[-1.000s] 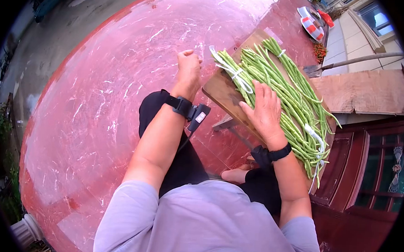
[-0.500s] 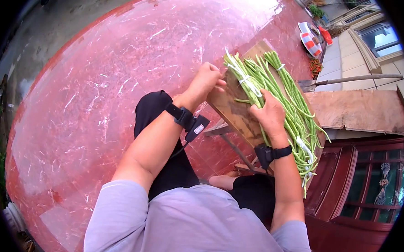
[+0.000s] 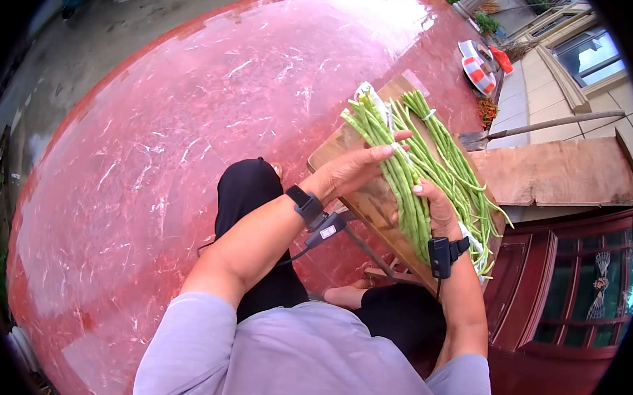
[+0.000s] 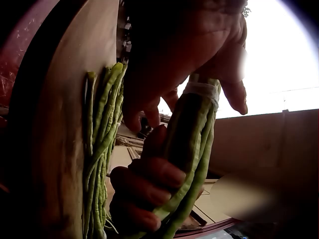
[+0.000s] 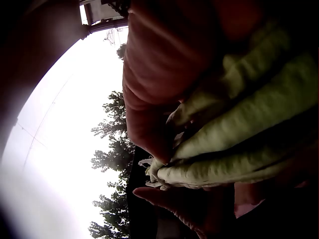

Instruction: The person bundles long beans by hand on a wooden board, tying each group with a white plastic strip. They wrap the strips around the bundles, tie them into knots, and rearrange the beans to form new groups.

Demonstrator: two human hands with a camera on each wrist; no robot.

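Observation:
My right hand point(image 3: 439, 210) grips a bundle of long green beans point(image 3: 408, 191) and holds it tilted above the wooden board point(image 3: 363, 200). In the left wrist view its fingers point(image 4: 149, 181) curl round the stalks, below a white tie point(image 4: 203, 90). Near the tied end, my left hand point(image 3: 348, 172) reaches across the bundle with thumb and fingers spread to either side of it. The right wrist view shows the beans point(image 5: 234, 134) close up, with the right thumb along them. More long beans point(image 3: 453, 151) lie on the board, one bunch tied in white.
A wooden plank point(image 3: 554, 170) stands beyond the board on the right, with a long-handled tool point(image 3: 542, 127) above it. The dark red door point(image 3: 576, 304) is at the right. A shiny red floor point(image 3: 161, 161) spreads out on the left.
The right hand has gone from lying open over the beans to gripping one bundle and lifting it. My left hand has moved right, from beside the board to the bundle's tied end.

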